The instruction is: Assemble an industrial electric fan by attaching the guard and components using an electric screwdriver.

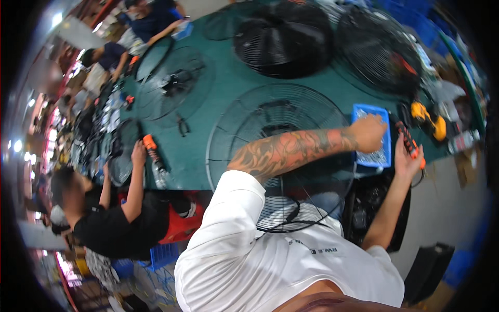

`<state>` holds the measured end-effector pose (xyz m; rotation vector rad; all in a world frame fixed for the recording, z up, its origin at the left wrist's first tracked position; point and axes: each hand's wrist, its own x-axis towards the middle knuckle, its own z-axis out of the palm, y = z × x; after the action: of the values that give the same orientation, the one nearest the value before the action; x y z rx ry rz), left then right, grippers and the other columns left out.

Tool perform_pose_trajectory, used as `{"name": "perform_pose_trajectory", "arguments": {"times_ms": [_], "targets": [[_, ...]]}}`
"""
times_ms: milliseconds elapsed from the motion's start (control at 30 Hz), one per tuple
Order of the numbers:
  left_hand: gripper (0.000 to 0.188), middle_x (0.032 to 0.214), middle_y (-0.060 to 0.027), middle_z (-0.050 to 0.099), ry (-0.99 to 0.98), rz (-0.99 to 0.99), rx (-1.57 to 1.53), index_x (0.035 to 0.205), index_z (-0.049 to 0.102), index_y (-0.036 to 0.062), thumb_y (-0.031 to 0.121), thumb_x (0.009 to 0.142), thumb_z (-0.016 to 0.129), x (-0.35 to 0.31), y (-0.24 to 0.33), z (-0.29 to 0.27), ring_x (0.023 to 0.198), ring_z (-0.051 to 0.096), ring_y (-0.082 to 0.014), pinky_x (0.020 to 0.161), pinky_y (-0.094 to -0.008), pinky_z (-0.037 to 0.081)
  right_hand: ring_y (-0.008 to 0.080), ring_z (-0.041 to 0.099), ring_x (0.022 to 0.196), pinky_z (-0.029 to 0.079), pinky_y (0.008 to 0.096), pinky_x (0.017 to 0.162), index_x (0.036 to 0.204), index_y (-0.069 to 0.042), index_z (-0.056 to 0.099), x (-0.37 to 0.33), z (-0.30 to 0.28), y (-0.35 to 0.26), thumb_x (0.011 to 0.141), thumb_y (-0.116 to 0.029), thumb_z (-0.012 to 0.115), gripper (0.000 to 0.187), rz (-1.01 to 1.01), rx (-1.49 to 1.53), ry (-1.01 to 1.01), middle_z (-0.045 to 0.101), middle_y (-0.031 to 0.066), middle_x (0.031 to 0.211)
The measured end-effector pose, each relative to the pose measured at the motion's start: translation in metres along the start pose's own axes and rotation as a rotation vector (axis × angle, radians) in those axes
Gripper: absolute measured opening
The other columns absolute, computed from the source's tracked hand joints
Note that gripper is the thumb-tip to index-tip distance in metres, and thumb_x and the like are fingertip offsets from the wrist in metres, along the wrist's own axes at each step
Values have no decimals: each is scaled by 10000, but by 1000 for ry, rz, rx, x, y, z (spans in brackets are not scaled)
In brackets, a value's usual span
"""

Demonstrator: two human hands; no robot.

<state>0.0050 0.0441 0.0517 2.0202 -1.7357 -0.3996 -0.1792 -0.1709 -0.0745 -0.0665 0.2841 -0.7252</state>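
My left hand (368,133) reaches across the front of my body into a blue tray (385,164) of small metal parts, probably screws. Its fingers curl down among them, and whatever is between the fingertips is hidden. Close by on the right, my right hand (408,160) grips a black and orange electric screwdriver (407,139), held at a tilt beside the tray. Beneath my left forearm lies a large round wire fan grille (244,112) with a dark central part. Its near side overhangs the table edge against my shirt.
Across the green table (218,67) are stacked black fan grilles (283,41), another grille pile (377,52), a fan with motor (174,83) and pliers (182,125). A yellow and black power tool (429,120) lies right. A co-worker (114,223) sits left, one hand near an orange-topped tool (150,145).
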Motion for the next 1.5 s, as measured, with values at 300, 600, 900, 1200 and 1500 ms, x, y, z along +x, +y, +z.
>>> {"name": "perform_pose_trajectory", "arguments": {"times_ms": [300,600,900,1200,1500], "targets": [[619,1366,-250,550,570,-453,293,1386,507,-37,216,881,759,-262,-78,-121,1287,515,-407,1094,-470,423,311,512,1342,414,410,1145,1390,123,433,-14,5,36,999,-455,601,718,237,-328,46,552,214,1382],[557,1286,-194,619,1128,-1029,-1203,1465,386,-16,269,1034,596,-444,-11,21,1046,693,-280,781,-368,591,208,609,1197,456,334,1039,1253,23,630,-37,22,81,1053,-277,558,367,-545,-1176,134,656,115,1255],[500,1170,-341,661,1008,-652,-1705,1308,510,-97,226,928,485,-423,-7,39,979,718,-435,801,-466,621,115,597,980,458,254,918,1038,42,640,-62,172,184,1011,-42,577,109,-815,-1499,-629,637,51,1023],[546,1142,-369,660,1293,-434,-1591,1287,492,-97,240,857,489,-468,-43,-21,857,729,-441,703,-457,630,85,556,779,467,236,735,1004,22,642,-101,112,144,1025,-99,576,139,-685,-1494,-384,614,32,878],[395,1298,-313,599,1586,-176,-1374,1194,478,-53,96,829,475,-467,-232,-185,1186,618,-444,945,-493,543,98,554,682,443,261,633,894,19,675,-145,42,238,925,-62,676,87,-481,-1816,-574,629,59,775]]}}
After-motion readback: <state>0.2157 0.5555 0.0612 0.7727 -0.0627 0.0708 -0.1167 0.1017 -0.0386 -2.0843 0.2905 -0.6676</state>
